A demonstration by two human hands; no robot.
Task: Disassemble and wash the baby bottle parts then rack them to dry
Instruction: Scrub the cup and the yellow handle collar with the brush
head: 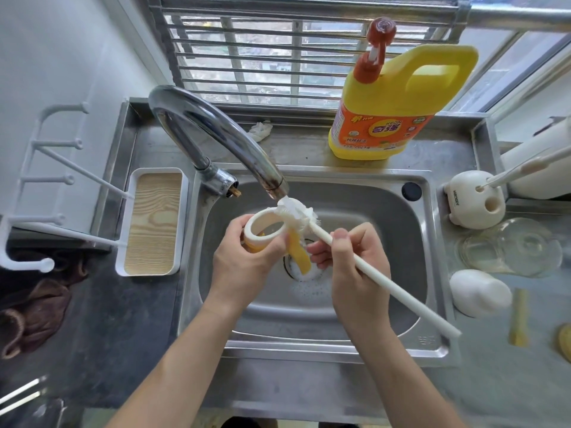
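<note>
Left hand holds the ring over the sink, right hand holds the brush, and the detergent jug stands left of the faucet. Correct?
No. The head view shows the detergent jug to the right of the faucet, not left. The rest holds: the left hand holds the ring over the sink, and the right hand holds the brush.

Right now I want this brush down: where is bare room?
Bare: the back ledge between crumpled tissue and detergent bottle; the counter between brown cloth and sink. Crowded: right of the sink, with brush holder, glass bottle, white cap.
</note>
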